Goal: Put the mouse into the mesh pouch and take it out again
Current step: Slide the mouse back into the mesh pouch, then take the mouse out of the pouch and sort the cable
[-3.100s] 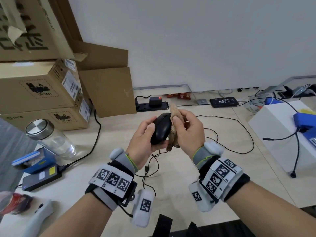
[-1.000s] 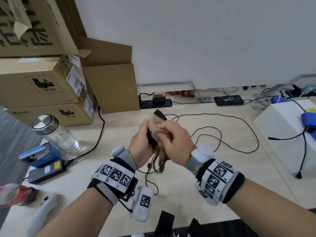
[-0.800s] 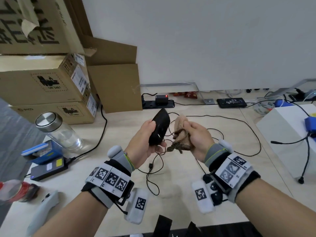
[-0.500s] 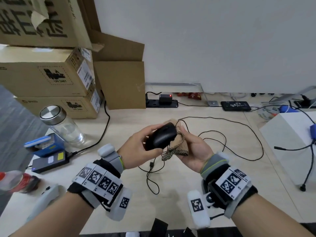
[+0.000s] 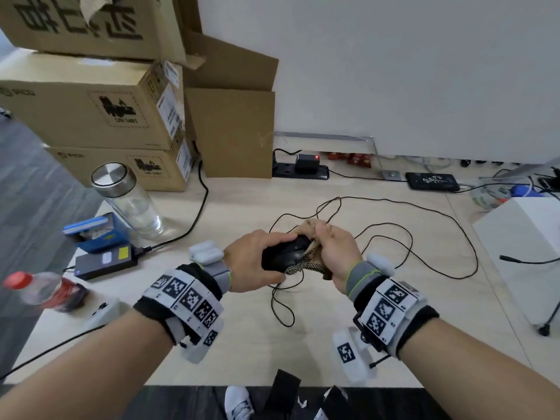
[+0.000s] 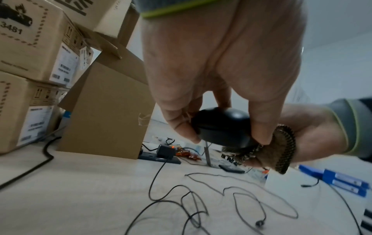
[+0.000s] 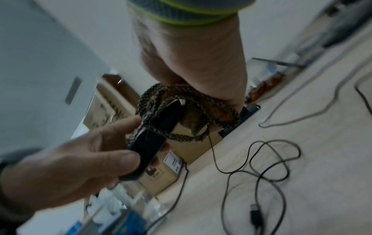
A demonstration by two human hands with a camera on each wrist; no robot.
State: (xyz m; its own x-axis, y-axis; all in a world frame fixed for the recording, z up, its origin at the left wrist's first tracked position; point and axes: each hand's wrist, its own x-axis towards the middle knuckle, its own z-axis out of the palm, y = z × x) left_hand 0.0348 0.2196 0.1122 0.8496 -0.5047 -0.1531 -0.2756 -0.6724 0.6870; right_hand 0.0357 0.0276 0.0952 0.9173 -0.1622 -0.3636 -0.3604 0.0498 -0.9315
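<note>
Left hand (image 5: 257, 265) grips the mouse (image 5: 286, 253), nose entering the mesh pouch (image 5: 309, 234) pinched by the right hand (image 5: 336, 253); insertion apparently under way, removal still ahead.

Mouse (image 5: 286, 253) front hidden in pouch (image 5: 309, 230)

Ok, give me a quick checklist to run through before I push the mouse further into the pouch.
1. Left hand grips the mouse: ok.
2. Right hand holds the mesh pouch: ok.
3. Mouse nose inside the pouch mouth: ok, right wrist view shows the tip in.
4. Drawstring clear of the mouse: not ok, a strand crosses its body.
5. Mouse cable free of snags: cannot tell.
6. Pouch opened wide enough: cannot tell.
</note>
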